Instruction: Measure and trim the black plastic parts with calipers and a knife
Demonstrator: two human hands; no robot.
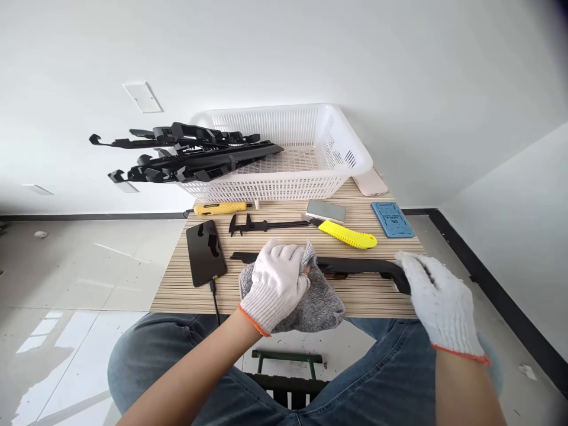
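Note:
A long black plastic trim piece point(355, 265) lies across the front of the striped table, its curved end to the right. My left hand point(278, 278), in a white knit glove with an orange cuff, is closed on a grey cloth point(317, 302) and presses it against the strip. Part of the strip is hidden under that hand and the cloth. At the curved end, my right hand point(437, 293), gloved the same way, grips the piece; its fingertips are partly out of sight.
Behind stands a white basket point(284, 186) with several black plastic parts point(199, 157) jutting out leftward. On the table point(177, 299) lie a yellow corded tool point(222, 208), calipers point(266, 225), a grey block point(326, 210), a yellow utility knife point(348, 234), a blue card-like item point(393, 219) and a cabled phone point(206, 251).

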